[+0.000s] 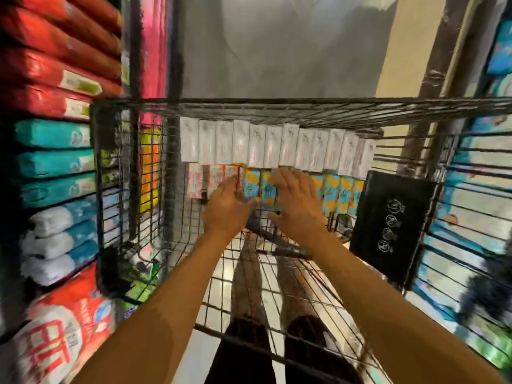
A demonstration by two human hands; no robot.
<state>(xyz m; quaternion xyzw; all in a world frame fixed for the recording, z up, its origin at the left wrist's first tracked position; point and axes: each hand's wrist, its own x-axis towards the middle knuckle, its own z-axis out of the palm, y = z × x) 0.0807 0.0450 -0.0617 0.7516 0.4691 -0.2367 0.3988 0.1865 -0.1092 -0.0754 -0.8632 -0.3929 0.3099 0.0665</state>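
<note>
Both hands lie flat against the front row of small boxes at the back of a wire shelf (177, 225). The left hand (225, 202) has straight fingers on the seam where the pink-and-white boxes (195, 181) meet the blue-and-orange boxes (336, 192). The right hand (297, 196) is spread wide, thumb out, pressing on the blue-and-orange boxes a little further right. Neither grips anything.

The work looks like squaring up stock, and it seems well along. The blue-and-orange boxes stand upright side by side in one line, but the row looks slightly uneven under the hands, so a last nudge into line is probably what is left. Directly behind and above them a full row of white boxes (277, 146) stands edge to edge. Right of the blue-and-orange boxes leans a black panel (388, 225). Far to their left, soft packs (55, 162) are stacked beyond the shelf's side.
</note>
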